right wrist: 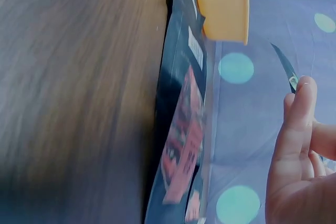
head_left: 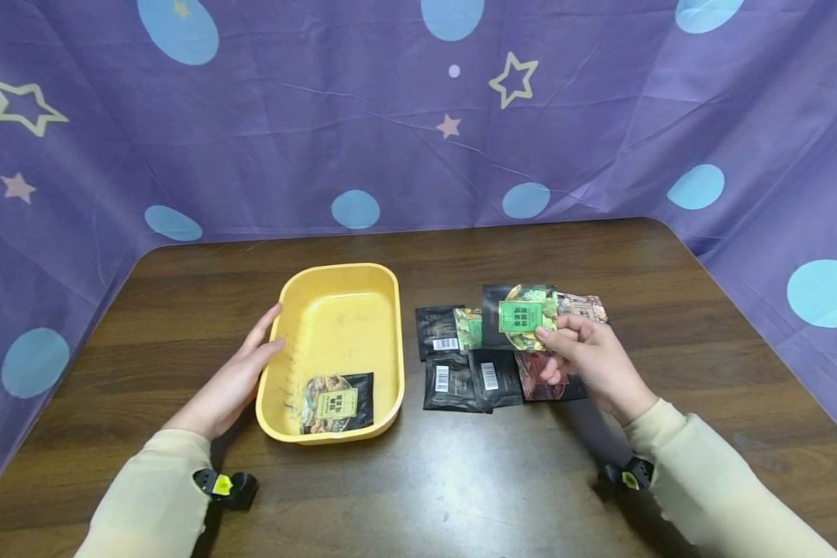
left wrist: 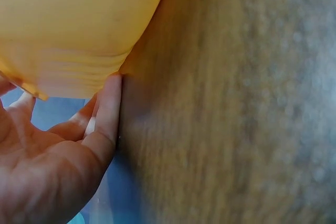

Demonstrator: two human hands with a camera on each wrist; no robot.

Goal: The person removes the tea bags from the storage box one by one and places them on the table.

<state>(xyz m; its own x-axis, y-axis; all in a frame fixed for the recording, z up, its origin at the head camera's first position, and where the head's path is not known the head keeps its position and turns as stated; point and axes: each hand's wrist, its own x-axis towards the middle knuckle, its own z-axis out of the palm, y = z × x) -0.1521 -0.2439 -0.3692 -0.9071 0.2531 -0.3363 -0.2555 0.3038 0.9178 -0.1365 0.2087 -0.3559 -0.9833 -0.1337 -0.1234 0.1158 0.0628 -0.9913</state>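
My right hand point(head_left: 593, 353) pinches a flat black sachet point(head_left: 519, 317) with a green label by its right edge, between thumb and fingers. It is held above a group of sachets on the table; in the right wrist view it shows edge-on. At the left, my left hand point(head_left: 233, 384) touches the side of a yellow plastic tub point(head_left: 399, 341), its fingers fairly straight along the outer wall, as the left wrist view also shows. Inside the tub, near its front end, lies one sachet point(head_left: 337, 404) with a pale green label.
Beneath the right hand lie several sachets: black ones with barcodes up point(head_left: 449, 385), a red-pink one point(head_left: 540, 376), a pink one point(head_left: 582, 307) and a partly covered green one point(head_left: 469, 327). The brown wooden table point(head_left: 425, 480) ends at a purple patterned curtain point(head_left: 390, 155).
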